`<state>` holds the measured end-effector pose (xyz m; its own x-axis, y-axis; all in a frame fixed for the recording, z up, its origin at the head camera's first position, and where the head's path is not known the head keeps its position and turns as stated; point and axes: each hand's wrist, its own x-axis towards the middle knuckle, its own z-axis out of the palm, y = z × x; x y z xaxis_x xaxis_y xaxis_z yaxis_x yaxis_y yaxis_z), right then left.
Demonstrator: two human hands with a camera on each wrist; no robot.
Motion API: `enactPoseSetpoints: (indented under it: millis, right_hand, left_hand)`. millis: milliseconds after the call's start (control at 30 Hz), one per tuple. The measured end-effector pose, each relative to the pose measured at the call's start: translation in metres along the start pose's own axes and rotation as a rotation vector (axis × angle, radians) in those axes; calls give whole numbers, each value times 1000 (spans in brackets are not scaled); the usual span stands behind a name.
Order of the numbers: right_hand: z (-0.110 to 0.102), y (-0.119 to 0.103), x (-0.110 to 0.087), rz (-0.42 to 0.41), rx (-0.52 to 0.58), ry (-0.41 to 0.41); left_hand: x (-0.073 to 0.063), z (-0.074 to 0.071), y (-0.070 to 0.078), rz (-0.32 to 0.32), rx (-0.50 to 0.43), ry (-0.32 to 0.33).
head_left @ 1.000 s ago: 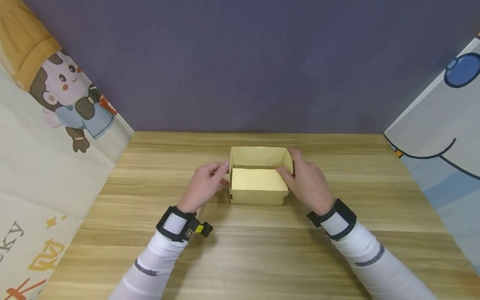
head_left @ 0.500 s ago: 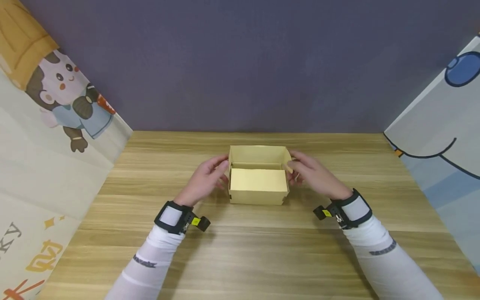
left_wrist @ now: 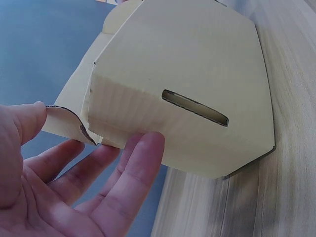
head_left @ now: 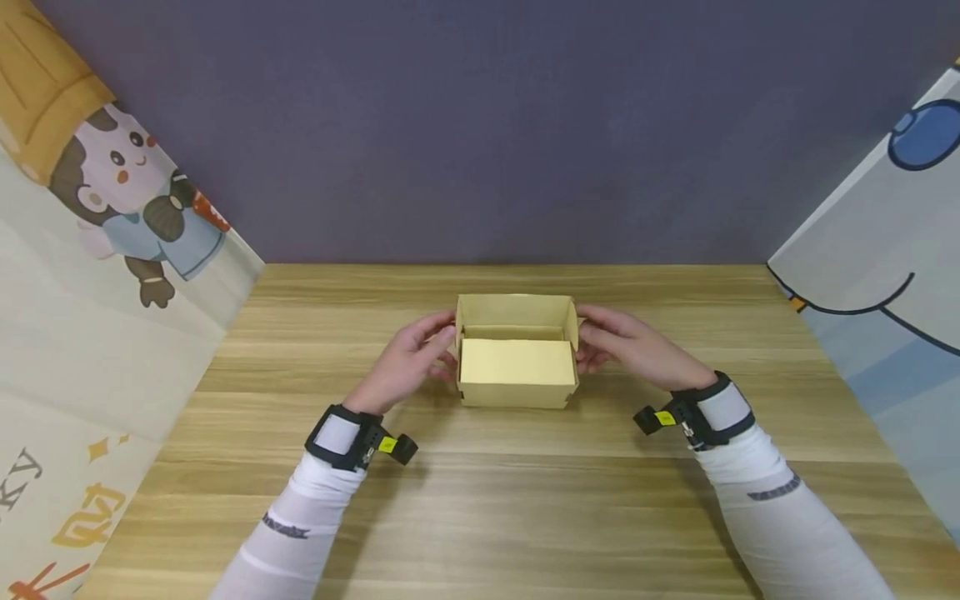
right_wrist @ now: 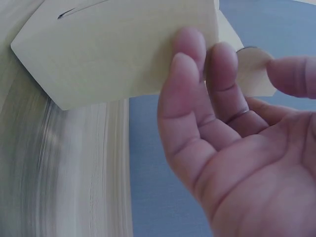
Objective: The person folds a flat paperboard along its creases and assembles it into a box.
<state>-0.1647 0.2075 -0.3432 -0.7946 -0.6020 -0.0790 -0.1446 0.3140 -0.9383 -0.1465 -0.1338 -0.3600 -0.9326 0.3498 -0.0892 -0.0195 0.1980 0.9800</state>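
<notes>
A small pale-yellow cardboard box sits on the table, its lid panel standing up along the back. A flat, lighter panel spans the front part of its top. My left hand is at the box's left side; its thumb and fingers pinch the lid's left side flap. Beside the fingertips, the box's side wall has a narrow slot. On the other side my right hand pinches the lid's right flap, fingertips against the box's side wall.
The wood-grain table ends at a dark blue-grey backdrop. Printed cartoon sheets stand on the left and right. Each wrist carries a black strap with a small camera.
My right hand has moved from the box's right edge outward and turned, now at the flap. That flap went from bowed outward to straighter. The left hand has stayed nearly still.
</notes>
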Motion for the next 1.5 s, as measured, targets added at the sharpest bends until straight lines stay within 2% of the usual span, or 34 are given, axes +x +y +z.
enactPoseSetpoints:
  millis: [200,433,700,1167,1400,1500]
  right_hand:
    - [1,2,-1,-15,-15,15]
    - [3,1,-5,-3,-36,50]
    - [1,2,-6,23,-67,59]
    - [2,8,-4,-14,-86,70]
    - [3,8,-3,-30,-97,77]
    - [4,9,-3,-38,-117,91]
  left_hand:
    - [3,-2,-9,15,18,3]
    - [2,-1,-10,51,35,13]
    - [0,-1,-9,62,36,13]
    - [-1,-4,-12,79,48,-15]
    - [-3,-5,-14,115,154,-5]
    - [-4,-5,-15,140,205,-19]
